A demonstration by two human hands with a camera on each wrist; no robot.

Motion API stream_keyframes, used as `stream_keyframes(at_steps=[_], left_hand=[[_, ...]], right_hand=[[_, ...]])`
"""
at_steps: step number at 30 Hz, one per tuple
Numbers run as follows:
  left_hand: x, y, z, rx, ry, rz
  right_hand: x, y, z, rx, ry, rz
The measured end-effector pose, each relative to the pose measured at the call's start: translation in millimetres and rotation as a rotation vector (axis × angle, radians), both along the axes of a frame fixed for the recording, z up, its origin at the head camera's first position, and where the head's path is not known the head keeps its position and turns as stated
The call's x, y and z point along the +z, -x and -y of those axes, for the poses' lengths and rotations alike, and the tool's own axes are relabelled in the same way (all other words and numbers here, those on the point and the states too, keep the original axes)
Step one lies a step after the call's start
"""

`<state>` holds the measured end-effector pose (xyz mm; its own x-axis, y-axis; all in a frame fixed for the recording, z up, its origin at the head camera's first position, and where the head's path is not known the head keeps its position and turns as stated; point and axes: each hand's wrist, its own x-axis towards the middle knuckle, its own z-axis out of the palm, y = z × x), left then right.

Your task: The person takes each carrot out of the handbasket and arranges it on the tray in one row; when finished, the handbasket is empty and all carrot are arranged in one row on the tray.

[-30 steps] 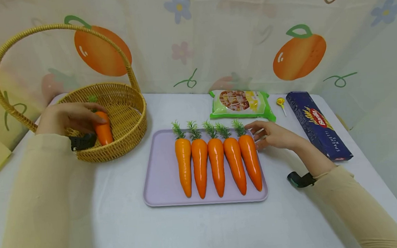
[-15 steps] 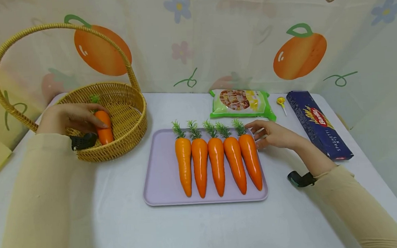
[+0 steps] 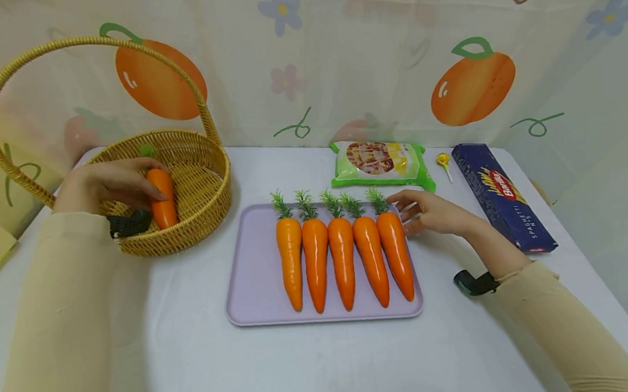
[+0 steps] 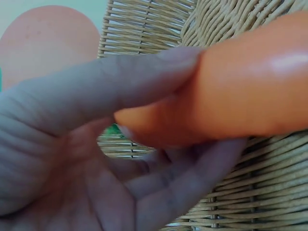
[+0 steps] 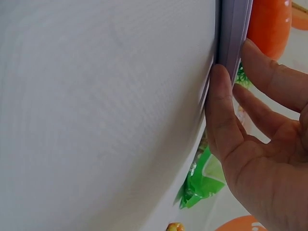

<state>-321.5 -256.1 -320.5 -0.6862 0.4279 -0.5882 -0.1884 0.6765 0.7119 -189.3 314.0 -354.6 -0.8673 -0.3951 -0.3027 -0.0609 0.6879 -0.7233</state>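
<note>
In the head view my left hand [image 3: 113, 184] grips an orange carrot [image 3: 162, 197] with a green leafy top inside the wicker basket [image 3: 206, 218]. The left wrist view shows the thumb on one side of this carrot [image 4: 260, 82] and fingers on the other. My right hand [image 3: 430, 213] rests at the right edge of a lilac tray [image 3: 256, 267], its fingers loosely bent. Close up, its fingertips [image 5: 221, 77] touch the tray's rim [image 5: 233, 38]. Several carrots [image 3: 343, 264] lie side by side on the tray, leafy tops pointing away from me.
Behind the tray lies a green and white food packet [image 3: 380, 164]. To its right are a yellow lollipop [image 3: 444, 161] and a dark blue spaghetti box [image 3: 502, 198]. The basket's tall handle [image 3: 90, 41] arches over my left hand. A patterned curtain [image 3: 326, 55] hangs behind the white table [image 3: 326, 365].
The held carrot has shifted and turned only slightly within the basket. My right hand, the tray and its carrots keep their places.
</note>
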Motion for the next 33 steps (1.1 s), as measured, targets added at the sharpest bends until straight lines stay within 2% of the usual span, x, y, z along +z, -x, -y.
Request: stream_keyframes(at_steps=[6, 10, 12, 15, 21, 24, 28, 33], left_hand=[[8.7, 1.4, 2, 0.043, -0.059, -0.109], [20.8, 4.0, 7, 0.088, -0.124, -0.143], [27.3, 5.5, 9, 0.082, -0.176, -0.168], [40.3, 3.8, 6, 0.077, -0.198, -0.214], [67.0, -11.3, -18, 0.104, -0.236, -0.261], [76.1, -19.1, -29, 0.085, -0.271, -0.276], [83.0, -26.9, -43, 0.062, -0.331, -0.290], [85.6, -33.7, -57, 0.034, -0.411, -0.300]], right_hand=[[0.3, 0.5, 0, -0.001, -0.005, 0.007], [1.8, 0.5, 1, 0.001, -0.006, 0.010], [2.7, 0.1, 1, 0.001, -0.007, 0.010], [3.1, -0.4, 1, 0.003, -0.007, 0.006], [3.4, -1.6, 0, 0.005, -0.008, 0.008], [4.1, -2.2, -1, -0.002, -0.010, 0.015], [4.5, -3.0, -2, -0.002, -0.004, 0.019], [4.7, -3.6, -3, 0.004, 0.005, 0.020]])
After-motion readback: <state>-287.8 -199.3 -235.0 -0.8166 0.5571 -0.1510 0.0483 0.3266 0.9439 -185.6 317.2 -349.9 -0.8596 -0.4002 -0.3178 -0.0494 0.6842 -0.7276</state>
